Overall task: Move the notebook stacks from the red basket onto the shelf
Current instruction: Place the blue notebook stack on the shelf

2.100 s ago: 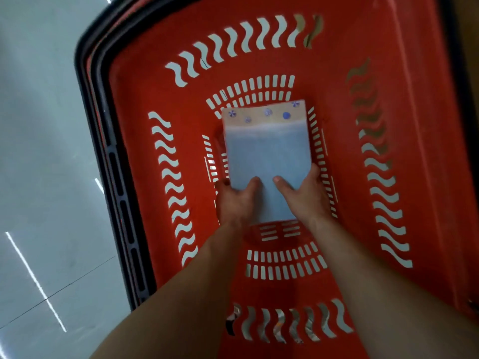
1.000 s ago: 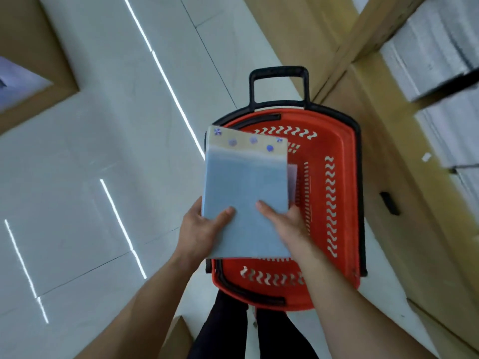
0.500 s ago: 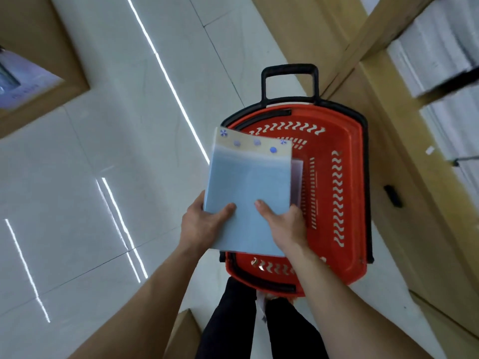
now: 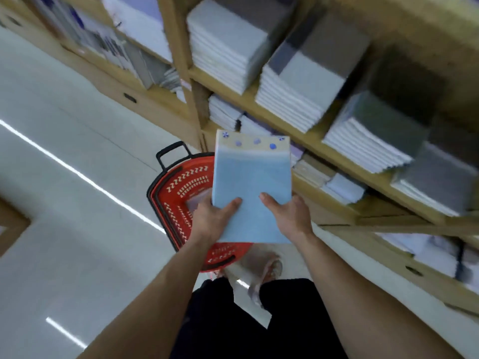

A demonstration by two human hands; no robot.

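A light blue notebook stack with a beige band and blue dots at its far end is held level in front of me. My left hand grips its near left corner, thumb on top. Its near right corner is gripped by my right hand, thumb on top too. The stack hangs above the red basket, which stands on the floor below with a pale item visible inside. The wooden shelf rises just beyond and to the right of the stack.
The shelf holds several piles of white and grey notebooks on its boards, with an upright post between bays. The basket's black handle points toward the shelf. White tiled floor spreads to the left. My legs and a foot are below.
The stack went from the basket's bottom up out of it, held by both hands. My view has swung right and up, so the shelf's notebook piles now fill the upper right.
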